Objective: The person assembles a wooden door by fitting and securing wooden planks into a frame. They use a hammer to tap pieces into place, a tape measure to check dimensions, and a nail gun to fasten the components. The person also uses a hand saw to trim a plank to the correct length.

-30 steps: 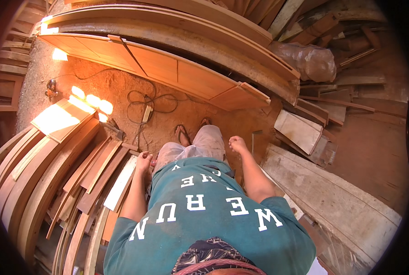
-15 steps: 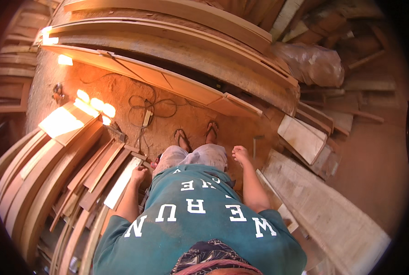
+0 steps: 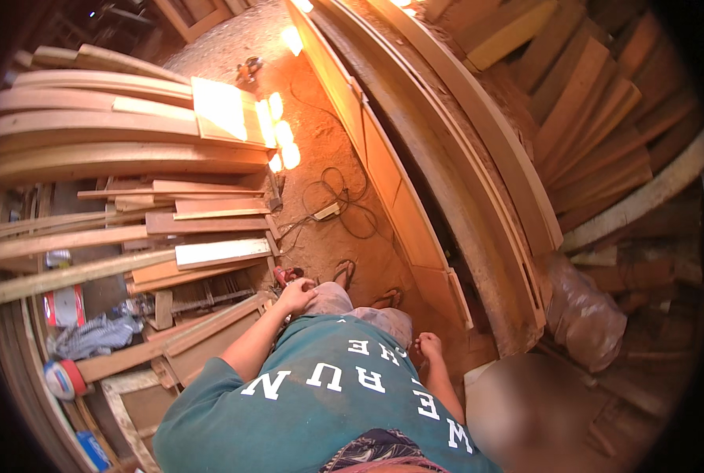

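My left hand (image 3: pixel 297 296) hangs beside my left thigh with its fingers loosely stretched and nothing visible in it. Just beyond it lies a small red object (image 3: pixel 286 275), partly covered, whose kind I cannot make out. On the other side, my right hand (image 3: pixel 428 347) is low beside my hip, its fingers curled in and no object showing. Stacked wooden boards (image 3: pixel 222 252) lie to the left of my left hand. A long wooden panel (image 3: pixel 399 197) stands on edge ahead of my right hand, next to a long, thick timber (image 3: pixel 454 189).
A coiled cable with a white power strip (image 3: pixel 327 211) lies on the dusty floor (image 3: pixel 312 102) ahead. Farther off sits what looks like a power tool (image 3: pixel 249 69). At right are a plastic-wrapped bundle (image 3: pixel 584 311) and piled planks (image 3: pixel 596 110). A crumpled cloth (image 3: pixel 98 337) lies left.
My body and view have turned left, so the long panel and timber now run along my right. The left hand has moved forward beside the thigh; the right hand has dropped closer to the hip.
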Action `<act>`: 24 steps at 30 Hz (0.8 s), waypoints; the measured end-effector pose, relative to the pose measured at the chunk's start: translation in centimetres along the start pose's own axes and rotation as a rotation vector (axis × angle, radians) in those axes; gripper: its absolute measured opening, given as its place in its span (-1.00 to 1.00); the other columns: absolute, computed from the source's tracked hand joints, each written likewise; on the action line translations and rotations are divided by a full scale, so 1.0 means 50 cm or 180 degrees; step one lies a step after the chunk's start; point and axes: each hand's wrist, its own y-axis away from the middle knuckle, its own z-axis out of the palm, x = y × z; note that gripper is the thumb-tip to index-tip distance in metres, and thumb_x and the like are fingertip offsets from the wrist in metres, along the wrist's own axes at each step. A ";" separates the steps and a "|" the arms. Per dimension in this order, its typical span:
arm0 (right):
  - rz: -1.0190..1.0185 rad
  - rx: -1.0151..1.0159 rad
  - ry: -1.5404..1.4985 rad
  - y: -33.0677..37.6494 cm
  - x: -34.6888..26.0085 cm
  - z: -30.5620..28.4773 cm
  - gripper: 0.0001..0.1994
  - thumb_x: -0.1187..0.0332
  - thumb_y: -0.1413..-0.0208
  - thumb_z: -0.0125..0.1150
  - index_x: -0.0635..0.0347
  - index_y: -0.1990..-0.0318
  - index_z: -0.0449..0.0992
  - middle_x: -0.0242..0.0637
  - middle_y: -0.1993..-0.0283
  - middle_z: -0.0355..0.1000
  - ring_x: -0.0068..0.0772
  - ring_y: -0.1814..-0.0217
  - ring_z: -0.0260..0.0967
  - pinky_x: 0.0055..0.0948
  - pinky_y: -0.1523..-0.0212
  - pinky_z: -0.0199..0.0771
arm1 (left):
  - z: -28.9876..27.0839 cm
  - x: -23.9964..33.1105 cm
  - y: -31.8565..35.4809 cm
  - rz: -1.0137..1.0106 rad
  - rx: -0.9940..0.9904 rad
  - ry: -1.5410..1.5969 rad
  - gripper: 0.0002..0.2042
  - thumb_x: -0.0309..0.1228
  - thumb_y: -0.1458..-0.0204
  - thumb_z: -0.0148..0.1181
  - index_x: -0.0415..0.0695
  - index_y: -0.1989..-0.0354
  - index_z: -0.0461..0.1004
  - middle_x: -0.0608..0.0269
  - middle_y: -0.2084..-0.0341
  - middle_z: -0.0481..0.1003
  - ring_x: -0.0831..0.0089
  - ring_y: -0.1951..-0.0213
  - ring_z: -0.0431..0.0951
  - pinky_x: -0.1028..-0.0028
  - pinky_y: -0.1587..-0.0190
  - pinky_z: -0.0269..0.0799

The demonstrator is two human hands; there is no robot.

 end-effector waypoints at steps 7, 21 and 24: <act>-0.0625 -0.0589 0.0727 -0.096 -0.071 0.022 -0.81 0.36 -0.28 0.18 0.17 0.02 0.56 -0.30 0.30 0.58 -0.46 0.37 0.53 -0.41 0.38 0.55 | 0.112 -0.367 0.177 -0.1659 0.0349 0.0548 -0.54 -0.07 0.02 0.35 -0.16 0.05 0.64 0.05 0.16 0.65 0.27 0.12 0.64 0.33 0.01 0.53; -0.0732 -0.1553 0.2476 -0.075 -0.179 -0.072 -0.65 0.44 -0.14 0.23 0.36 -0.08 0.54 -0.10 0.05 0.60 -0.31 0.02 0.54 -0.39 -0.01 0.51 | 0.532 -0.294 0.404 -0.2939 0.0478 0.4461 -0.60 -0.05 -0.14 0.28 -0.12 0.06 0.63 0.19 0.22 0.66 0.30 0.26 0.63 0.25 0.19 0.54; -0.0854 -0.1582 0.2855 -0.046 -0.235 -0.050 -0.65 0.46 -0.14 0.20 0.37 -0.08 0.53 -0.09 0.00 0.58 -0.32 -0.03 0.52 -0.41 -0.04 0.49 | 0.565 -0.279 0.406 -0.2840 0.0717 0.4357 -0.61 -0.06 -0.14 0.28 -0.12 0.06 0.63 0.19 0.22 0.66 0.30 0.27 0.63 0.25 0.20 0.54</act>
